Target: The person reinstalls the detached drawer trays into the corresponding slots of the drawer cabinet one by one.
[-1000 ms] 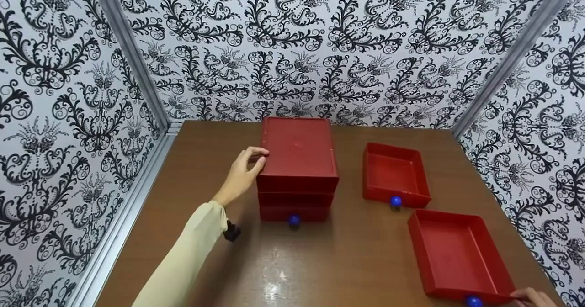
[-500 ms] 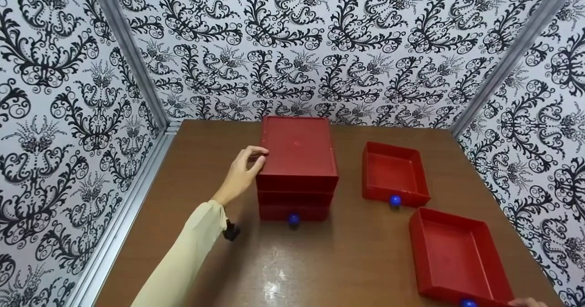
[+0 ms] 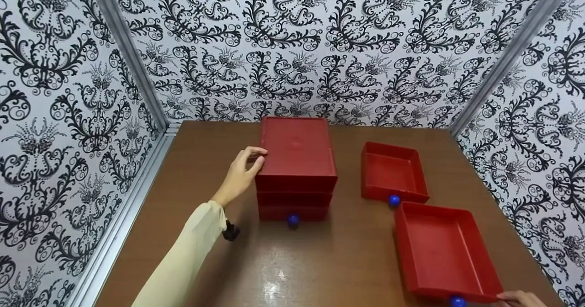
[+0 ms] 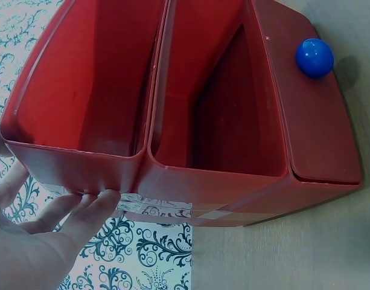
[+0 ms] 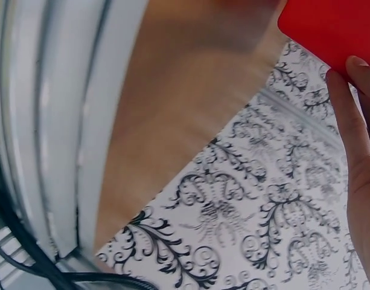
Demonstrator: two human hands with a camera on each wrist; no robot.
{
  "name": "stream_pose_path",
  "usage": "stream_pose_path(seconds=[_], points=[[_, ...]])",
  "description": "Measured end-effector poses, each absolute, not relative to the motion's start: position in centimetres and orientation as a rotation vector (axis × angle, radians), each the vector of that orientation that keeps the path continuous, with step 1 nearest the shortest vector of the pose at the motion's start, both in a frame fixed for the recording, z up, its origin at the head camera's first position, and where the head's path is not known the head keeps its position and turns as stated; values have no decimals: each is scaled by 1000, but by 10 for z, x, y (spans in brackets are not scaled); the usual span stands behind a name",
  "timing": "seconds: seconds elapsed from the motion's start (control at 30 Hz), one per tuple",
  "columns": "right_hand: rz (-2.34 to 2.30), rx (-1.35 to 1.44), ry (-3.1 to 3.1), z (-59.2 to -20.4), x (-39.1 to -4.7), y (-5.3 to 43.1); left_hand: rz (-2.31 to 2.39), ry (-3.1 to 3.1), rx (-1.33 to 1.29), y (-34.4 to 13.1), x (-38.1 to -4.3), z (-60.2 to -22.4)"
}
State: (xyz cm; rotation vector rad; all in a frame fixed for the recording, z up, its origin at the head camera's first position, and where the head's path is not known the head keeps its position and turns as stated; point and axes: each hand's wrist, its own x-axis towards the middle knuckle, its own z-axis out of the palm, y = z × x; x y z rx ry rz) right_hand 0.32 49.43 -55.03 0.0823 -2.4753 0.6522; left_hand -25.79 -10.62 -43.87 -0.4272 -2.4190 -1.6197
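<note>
A red drawer cabinet [image 3: 297,147] stands near the table's middle. In the left wrist view its upper two slots gape, while the bottom drawer [image 4: 317,127] sits in place with a blue ball knob [image 4: 314,58]. My left hand [image 3: 242,167] holds the cabinet's upper left edge, several fingertips against the side wall. At the lower right, my right hand [image 3: 523,298] pinches the front right corner of a loose red drawer [image 3: 441,247], which is tilted and has a blue knob [image 3: 457,301]. The right wrist view shows thumb and finger on that red corner [image 5: 335,30].
Another loose red drawer [image 3: 388,172] lies on the brown table [image 3: 219,261] right of the cabinet, its blue knob [image 3: 394,200] toward me. The held drawer's far corner comes close to that knob. Patterned walls [image 3: 292,46] enclose the table, with metal rails [image 3: 123,234] along the left.
The right hand has moved the pinched drawer leftward and slightly away from me, toward the other loose drawer. My left hand and the cabinet stay in place.
</note>
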Motion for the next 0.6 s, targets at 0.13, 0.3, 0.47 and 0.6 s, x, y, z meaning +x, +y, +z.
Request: stream_pose_path(seconds=[0.13, 0.3, 0.47, 0.6], points=[[714, 184, -2408, -545, -1, 484, -1619, -2427, -429, -107, -258, -439], [793, 401, -2311, -543, -10, 478, -1609, -2429, -427, -107, -258, -439], [776, 561, -2239, -541, -19, 469, -1621, -2413, -449, -108, -258, -439], [826, 589, -2248, -536, -18, 455, -1616, -2415, -454, -109, -258, -439]])
